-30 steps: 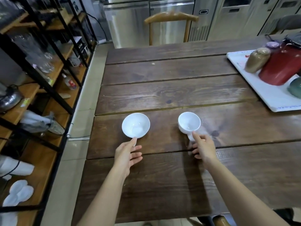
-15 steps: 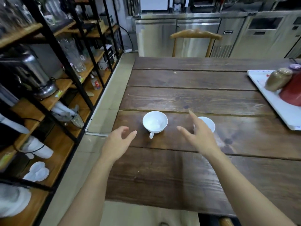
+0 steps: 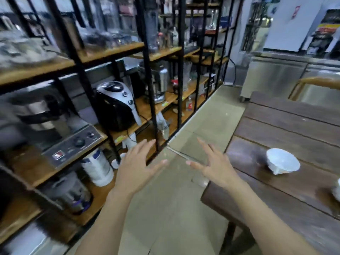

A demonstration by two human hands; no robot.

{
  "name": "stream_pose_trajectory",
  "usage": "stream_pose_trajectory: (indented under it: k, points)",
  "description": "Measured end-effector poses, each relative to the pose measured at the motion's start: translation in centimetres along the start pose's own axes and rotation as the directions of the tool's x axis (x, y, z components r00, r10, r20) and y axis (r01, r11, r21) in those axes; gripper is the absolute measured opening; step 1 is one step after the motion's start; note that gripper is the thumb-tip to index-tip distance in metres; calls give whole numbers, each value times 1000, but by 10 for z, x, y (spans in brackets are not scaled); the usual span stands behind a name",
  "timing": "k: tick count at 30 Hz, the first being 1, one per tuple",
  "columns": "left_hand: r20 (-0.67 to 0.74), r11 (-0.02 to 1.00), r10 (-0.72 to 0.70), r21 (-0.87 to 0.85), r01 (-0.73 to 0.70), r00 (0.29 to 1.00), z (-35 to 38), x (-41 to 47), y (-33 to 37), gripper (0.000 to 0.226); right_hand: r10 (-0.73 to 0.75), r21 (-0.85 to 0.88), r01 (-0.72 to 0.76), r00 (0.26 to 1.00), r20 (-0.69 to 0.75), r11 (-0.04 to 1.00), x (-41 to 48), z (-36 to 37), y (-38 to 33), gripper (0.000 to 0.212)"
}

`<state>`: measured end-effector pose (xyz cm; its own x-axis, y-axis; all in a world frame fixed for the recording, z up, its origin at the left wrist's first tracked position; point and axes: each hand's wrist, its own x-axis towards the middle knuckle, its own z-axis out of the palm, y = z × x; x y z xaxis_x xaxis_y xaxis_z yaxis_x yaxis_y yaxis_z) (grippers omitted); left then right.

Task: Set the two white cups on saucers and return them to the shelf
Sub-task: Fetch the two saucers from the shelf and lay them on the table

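One white cup (image 3: 282,161) sits upright on the dark wooden table (image 3: 287,196) at the right. The second white cup (image 3: 337,190) shows only as a sliver at the right edge. My left hand (image 3: 137,168) and my right hand (image 3: 214,164) hang empty over the floor between table and shelf, fingers spread. Both are well to the left of the cups. The black-framed wooden shelf (image 3: 128,52) fills the left side. No saucers are clearly visible; the view is blurred.
The shelf holds a black and silver appliance (image 3: 117,105), a metal machine with knobs (image 3: 71,142), a white container (image 3: 97,167) and glassware. A tiled aisle (image 3: 184,199) runs between shelf and table. Steel cabinets (image 3: 276,78) and a wooden chair (image 3: 316,83) stand behind.
Both hands let go of the cups and swung left off the table. The view turned left toward the shelf, leaving the cups at the right edge.
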<state>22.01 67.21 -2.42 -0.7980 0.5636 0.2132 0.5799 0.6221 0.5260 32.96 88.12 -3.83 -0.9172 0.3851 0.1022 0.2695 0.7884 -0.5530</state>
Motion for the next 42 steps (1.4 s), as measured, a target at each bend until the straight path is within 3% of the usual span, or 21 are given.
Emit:
stream_pose_trajectory:
  k: [6,12,17,23,27,32,36,42]
  points:
    - [-233,970,-205,85,230,951,-102,-82,-102,68,-288,87,278,949,128,957,34,90,-154,89]
    - [-366,867,-433,82,492,824,-188,-161,-183,69,-554,213,512,786,273,832,35,172,-300,87]
    - [-448,793,-536,23,609,716,-241,-199,-247,70,-698,278,640,660,279,716,39,240,-398,88]
    - [-564,735,-571,-25,678,597,-309,-202,-340,62,-786,420,666,544,294,617,64,321,-511,85]
    - [-564,666,-650,-101,739,509,-354,-202,-395,64,-780,435,649,552,296,624,88,362,-584,85]
    - [-596,627,-661,-105,772,456,-401,-216,-457,68,-740,438,597,558,376,673,110,403,-655,87]
    - [-572,596,-731,-267,757,373,-425,-216,-508,74,-733,428,595,564,381,680,124,432,-694,88]
    - [-588,627,-731,-378,681,346,-453,-197,-580,65,-676,316,598,641,362,736,144,463,-740,87]
